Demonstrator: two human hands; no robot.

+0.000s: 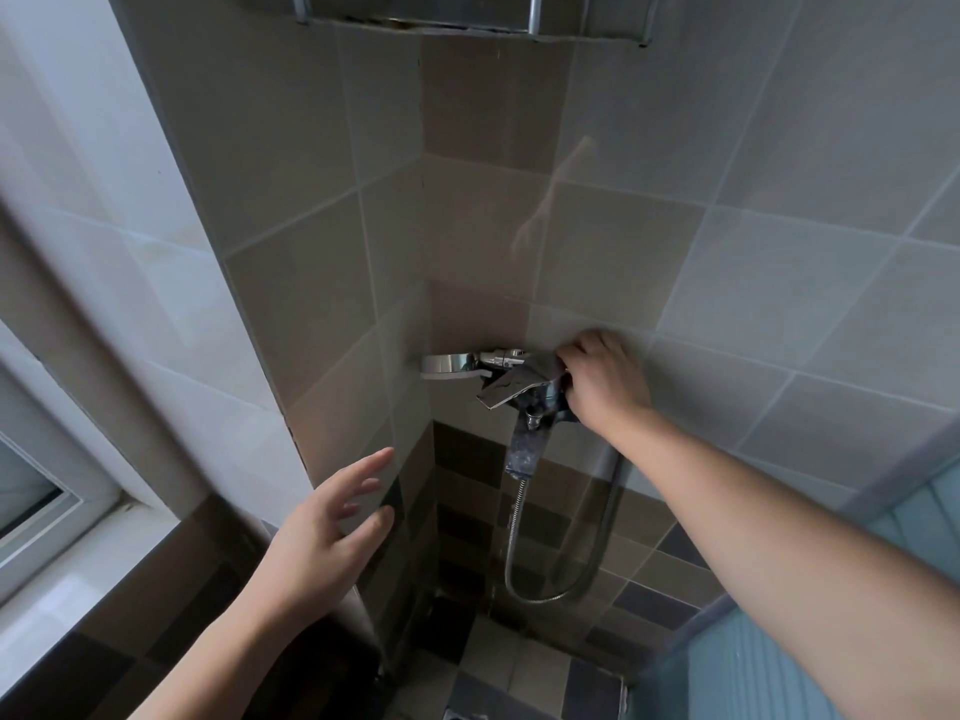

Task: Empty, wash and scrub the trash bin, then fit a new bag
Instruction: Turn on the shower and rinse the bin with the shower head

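trash bin out of view; right hand (602, 379) on shower tap (519, 387)

Shower head (447, 365) left of tap (519, 389); hose (550, 574) below.

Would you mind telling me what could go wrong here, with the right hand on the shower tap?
1. The right hand grips the tap while the shower head sits in its holder, so water may spray out at the person.
2. No bin is in view, so water would likely just wet the floor.
3. The left hand hovers open, steadying nothing; the hose could swing.
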